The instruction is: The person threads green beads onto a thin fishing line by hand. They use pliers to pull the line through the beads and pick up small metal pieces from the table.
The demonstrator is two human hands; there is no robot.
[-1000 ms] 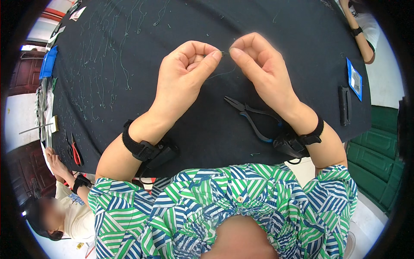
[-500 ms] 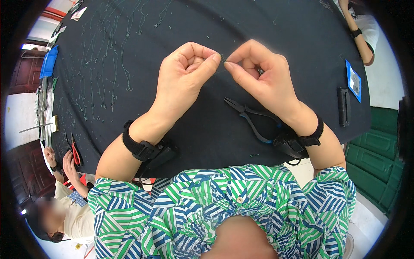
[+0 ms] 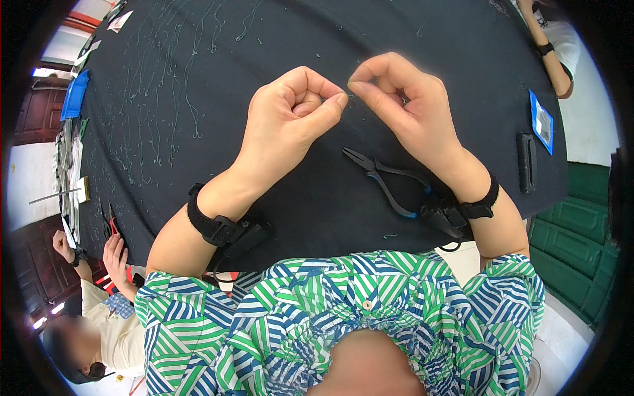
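My left hand [image 3: 288, 122] is closed in a pinch, thumb pressed to the index finger, above the black cloth [image 3: 284, 224]. Facing it, my right hand [image 3: 413, 109] pinches too, its fingertips slightly apart from the left ones. A fine dark thread [image 3: 351, 96] shows faintly between the two pinches; its ends are hidden in the fingers. Below my right hand lies a pair of pliers [image 3: 389, 179] with black and blue handles, jaws pointing up and left. Several thin green threads [image 3: 191, 86] are spread over the cloth left of my hands.
To the right lie a blue packet [image 3: 541, 122] and a black oblong case [image 3: 526, 163]. A blue pouch [image 3: 74, 94] lies at the cloth's left edge. One co-worker's hand [image 3: 115, 259] is near red-handled pliers [image 3: 112, 223] at lower left; another person's arm [image 3: 553, 63] is at upper right.
My right hand has risen slightly, and my left hand has shifted a little right and down. The gap between the pinches is somewhat changed. The co-worker's hand at lower left has moved down.
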